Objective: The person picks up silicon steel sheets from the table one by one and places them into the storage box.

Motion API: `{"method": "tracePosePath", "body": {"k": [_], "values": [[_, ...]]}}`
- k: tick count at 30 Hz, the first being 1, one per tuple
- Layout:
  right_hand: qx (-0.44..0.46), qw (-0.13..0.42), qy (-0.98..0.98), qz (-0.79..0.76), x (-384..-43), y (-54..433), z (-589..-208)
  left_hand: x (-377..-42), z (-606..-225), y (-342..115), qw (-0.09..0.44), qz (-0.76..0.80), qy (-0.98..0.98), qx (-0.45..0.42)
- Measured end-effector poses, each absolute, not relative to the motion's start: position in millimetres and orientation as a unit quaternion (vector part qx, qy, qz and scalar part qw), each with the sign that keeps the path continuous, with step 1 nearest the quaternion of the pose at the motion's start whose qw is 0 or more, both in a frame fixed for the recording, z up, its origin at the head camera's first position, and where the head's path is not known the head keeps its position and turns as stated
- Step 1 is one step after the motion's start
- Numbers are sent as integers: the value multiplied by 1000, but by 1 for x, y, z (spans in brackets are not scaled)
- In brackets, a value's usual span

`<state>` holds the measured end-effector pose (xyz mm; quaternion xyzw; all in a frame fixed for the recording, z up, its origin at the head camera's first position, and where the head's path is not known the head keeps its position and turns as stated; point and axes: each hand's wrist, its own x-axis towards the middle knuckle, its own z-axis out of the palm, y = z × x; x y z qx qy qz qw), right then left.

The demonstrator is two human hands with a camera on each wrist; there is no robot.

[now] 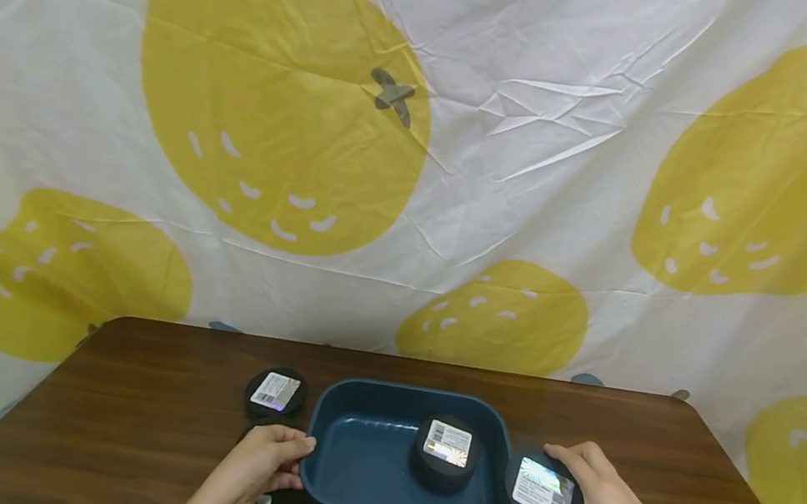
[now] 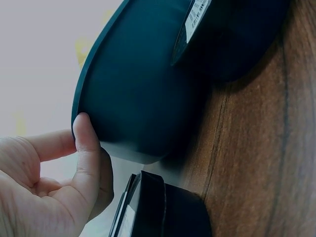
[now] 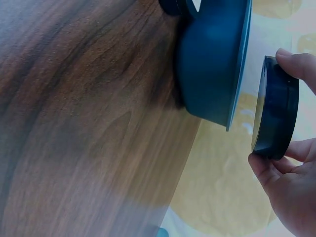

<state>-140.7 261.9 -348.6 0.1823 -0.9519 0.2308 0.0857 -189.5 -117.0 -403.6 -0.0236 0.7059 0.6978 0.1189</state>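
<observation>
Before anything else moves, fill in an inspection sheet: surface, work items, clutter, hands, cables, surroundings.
Surface: brown wood-grain table.
Work items: blue bin with one labelled black tub inside; other tubs at its left and near sides, some partly hidden or cut off by the frame.
Clutter: nothing seen.
Hands: left hand pinches the bin's left rim; right hand grips a raised tub by the bin's right end.
Cables: nothing seen.
Surroundings: white cloth with yellow fruit prints behind the table; a dark shape at the head view's lower-left edge, unidentifiable.
</observation>
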Motion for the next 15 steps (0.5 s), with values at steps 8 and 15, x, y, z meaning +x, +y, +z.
{"method": "tracePosePath", "body": {"k": [8, 15], "values": [[197, 122, -948, 219, -148, 254, -351, -190, -406, -118, 122, 698, 705, -18], [195, 123, -945, 233, -155, 247, -349, -190, -405, -118, 119, 699, 705, -15]]}}
